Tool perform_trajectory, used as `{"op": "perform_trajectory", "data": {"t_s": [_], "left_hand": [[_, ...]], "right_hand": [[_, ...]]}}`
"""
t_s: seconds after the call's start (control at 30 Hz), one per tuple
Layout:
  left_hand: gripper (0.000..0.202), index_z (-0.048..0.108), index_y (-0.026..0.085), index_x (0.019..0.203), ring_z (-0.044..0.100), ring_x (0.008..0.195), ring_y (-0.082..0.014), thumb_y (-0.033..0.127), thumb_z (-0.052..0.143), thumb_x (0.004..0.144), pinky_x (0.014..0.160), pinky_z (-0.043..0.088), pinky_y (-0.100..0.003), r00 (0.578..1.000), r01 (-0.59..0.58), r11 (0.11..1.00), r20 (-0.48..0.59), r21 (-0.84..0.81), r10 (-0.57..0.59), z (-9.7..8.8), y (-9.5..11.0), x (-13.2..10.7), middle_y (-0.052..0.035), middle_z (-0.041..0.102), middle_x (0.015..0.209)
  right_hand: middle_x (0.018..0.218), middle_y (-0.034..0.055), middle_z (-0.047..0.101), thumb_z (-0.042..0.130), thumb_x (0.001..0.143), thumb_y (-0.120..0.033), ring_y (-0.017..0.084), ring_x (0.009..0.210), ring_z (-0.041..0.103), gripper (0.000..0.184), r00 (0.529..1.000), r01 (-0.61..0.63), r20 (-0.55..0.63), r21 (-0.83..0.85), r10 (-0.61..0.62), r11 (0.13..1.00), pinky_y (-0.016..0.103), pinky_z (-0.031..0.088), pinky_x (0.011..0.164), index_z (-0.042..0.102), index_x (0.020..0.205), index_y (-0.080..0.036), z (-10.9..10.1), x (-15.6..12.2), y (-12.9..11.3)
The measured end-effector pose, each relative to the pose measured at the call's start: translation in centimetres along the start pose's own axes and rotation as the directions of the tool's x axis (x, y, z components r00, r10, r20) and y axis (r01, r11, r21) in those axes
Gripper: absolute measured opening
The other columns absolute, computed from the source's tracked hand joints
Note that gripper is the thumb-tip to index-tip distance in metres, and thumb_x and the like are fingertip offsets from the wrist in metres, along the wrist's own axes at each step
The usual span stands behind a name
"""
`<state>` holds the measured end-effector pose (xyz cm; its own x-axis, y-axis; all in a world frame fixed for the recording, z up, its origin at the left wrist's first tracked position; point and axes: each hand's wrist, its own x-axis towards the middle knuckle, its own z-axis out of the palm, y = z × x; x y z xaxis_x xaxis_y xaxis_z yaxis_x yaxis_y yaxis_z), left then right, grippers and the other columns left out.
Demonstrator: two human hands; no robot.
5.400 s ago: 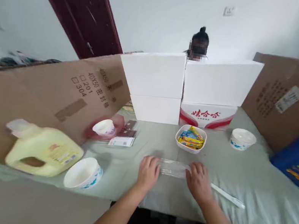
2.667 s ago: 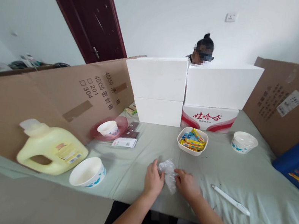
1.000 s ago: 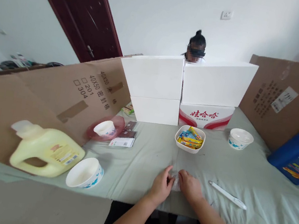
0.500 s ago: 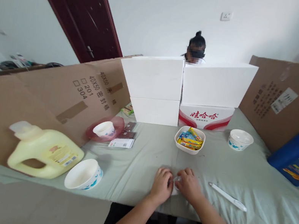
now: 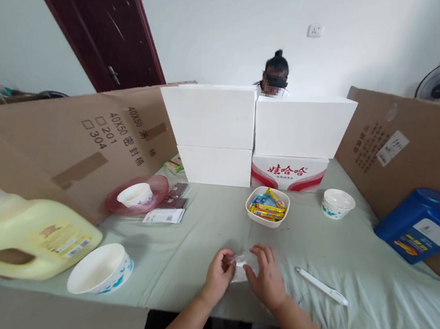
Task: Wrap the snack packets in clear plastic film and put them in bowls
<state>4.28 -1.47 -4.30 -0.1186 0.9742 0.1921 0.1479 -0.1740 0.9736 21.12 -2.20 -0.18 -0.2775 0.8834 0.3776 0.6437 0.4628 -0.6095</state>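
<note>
Both my hands meet near the front edge of the green-covered table (image 5: 357, 257). My left hand (image 5: 218, 276) is curled and pinches a small folded piece of clear plastic (image 5: 243, 259). My right hand (image 5: 266, 277) curves over the same plastic from the right, fingers bent around it. The plastic is bunched small between the two hands. A white pen (image 5: 322, 285) lies on the cloth just right of my right hand. A white bowl of colourful wrapped sweets (image 5: 267, 207) stands a little beyond my hands.
A yellow jug (image 5: 26, 235) lies on its side at front left beside an empty white bowl (image 5: 100, 277). A blue jug (image 5: 422, 225) leans at right. White boxes (image 5: 251, 130) and cardboard sheets (image 5: 90, 147) wall the table; a person sits behind the boxes.
The clear plastic, first stretched flat between my hands, has been folded and bunched into a small wad. My hands have come together, and the view has shifted slightly to the right.
</note>
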Motion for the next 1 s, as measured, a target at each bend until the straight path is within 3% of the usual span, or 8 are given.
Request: {"op": "perform_trajectory", "data": {"t_s": [0.1, 0.2, 0.3, 0.4, 0.5, 0.63, 0.83, 1.0], "left_hand": [[0.029, 0.055, 0.018, 0.096, 0.059, 0.070, -0.0147, 0.033, 0.065, 0.073, 0.066, 0.049, -0.026, 1.000, 0.021, 1.000, -0.016, 0.010, -0.021, 0.1, -0.6, 0.3, -0.0013, 0.060, 0.080], [0.023, 0.055, 0.019, 0.099, 0.061, 0.086, -0.0190, 0.029, 0.057, 0.079, 0.077, 0.051, -0.033, 0.989, -0.110, 0.971, -0.072, 0.211, 0.128, 0.0, -0.4, 0.3, -0.0067, 0.061, 0.094], [0.019, 0.053, 0.018, 0.104, 0.055, 0.106, -0.0236, 0.022, 0.046, 0.086, 0.093, 0.046, -0.043, 0.905, -0.274, 0.851, -0.181, 0.448, 0.386, -0.5, 0.8, -0.1, -0.0127, 0.057, 0.109], [0.023, 0.054, 0.018, 0.108, 0.056, 0.109, -0.0221, 0.017, 0.038, 0.091, 0.096, 0.046, -0.042, 0.863, -0.475, 0.713, 0.113, 0.516, 0.492, -1.1, 2.2, -0.9, -0.0128, 0.059, 0.111], [0.040, 0.042, 0.017, 0.134, 0.050, 0.124, -0.0211, 0.021, 0.035, 0.096, 0.102, 0.044, -0.040, 0.780, -0.602, 0.634, 0.527, 0.485, 0.338, -1.1, 2.9, -1.8, -0.0136, 0.056, 0.130], [0.074, 0.012, 0.011, 0.151, 0.020, 0.144, -0.0275, 0.047, 0.043, 0.094, 0.113, 0.029, -0.047, 0.730, -0.646, 0.481, 0.663, 0.592, 0.164, -1.4, 2.2, -2.1, -0.0166, 0.026, 0.154], [0.079, 0.021, 0.014, 0.150, 0.016, 0.144, -0.0341, 0.060, 0.040, 0.090, 0.112, 0.016, -0.061, 0.822, -0.552, 0.310, 0.568, 0.774, 0.046, -3.0, 0.5, -1.0, -0.0175, 0.021, 0.155], [0.077, 0.028, 0.006, 0.147, 0.021, 0.142, -0.0351, 0.057, 0.041, 0.090, 0.112, 0.020, -0.057, 0.958, -0.286, 0.273, 0.280, 0.918, 0.062, -4.8, -0.7, -0.7, -0.0224, 0.027, 0.152]], "right_hand": [[0.120, 0.0111, 0.058, 0.062, 0.082, -0.028, 0.026, 0.114, 0.050, 0.039, 0.944, 0.311, 0.135, -0.054, -0.301, 0.949, 0.043, 0.041, 0.099, 0.054, 0.118, -0.018, -0.2, -0.6, -0.6], [0.119, 0.0087, 0.060, 0.065, 0.080, -0.030, 0.025, 0.112, 0.052, 0.040, 0.928, 0.281, 0.289, -0.128, -0.235, 0.951, 0.040, 0.044, 0.096, 0.057, 0.117, -0.019, 0.7, -0.9, -0.7], [0.117, 0.0083, 0.062, 0.063, 0.083, -0.031, 0.025, 0.112, 0.054, 0.032, 0.942, 0.199, 0.310, -0.206, -0.129, 0.958, 0.040, 0.045, 0.097, 0.061, 0.113, -0.019, 2.0, -1.5, -0.2], [0.128, 0.0132, 0.058, 0.057, 0.086, -0.028, 0.027, 0.124, 0.047, 0.041, 0.957, 0.245, 0.215, -0.239, -0.195, 0.939, 0.044, 0.041, 0.103, 0.056, 0.124, -0.016, 3.3, -2.6, 0.3], [0.141, 0.0185, 0.047, 0.054, 0.086, -0.029, 0.030, 0.135, 0.035, 0.057, 0.936, 0.349, 0.157, -0.275, -0.316, 0.896, 0.049, 0.037, 0.107, 0.043, 0.139, -0.011, 3.8, -3.6, 0.6], [0.152, 0.0170, 0.031, 0.056, 0.082, -0.033, 0.034, 0.140, 0.026, 0.075, 0.923, 0.372, 0.230, -0.342, -0.307, 0.863, 0.055, 0.031, 0.110, 0.027, 0.148, -0.010, 3.6, -4.2, 0.3], [0.152, 0.0182, 0.029, 0.061, 0.080, -0.038, 0.035, 0.141, 0.024, 0.077, 0.941, 0.310, 0.253, -0.371, -0.226, 0.875, 0.054, 0.027, 0.111, 0.033, 0.145, -0.008, 4.0, -4.6, 0.5], [0.150, 0.0187, 0.033, 0.062, 0.080, -0.043, 0.034, 0.139, 0.028, 0.074, 0.942, 0.275, 0.280, -0.330, -0.185, 0.903, 0.053, 0.026, 0.111, 0.038, 0.143, -0.011, 3.6, -4.2, 0.7]]}}
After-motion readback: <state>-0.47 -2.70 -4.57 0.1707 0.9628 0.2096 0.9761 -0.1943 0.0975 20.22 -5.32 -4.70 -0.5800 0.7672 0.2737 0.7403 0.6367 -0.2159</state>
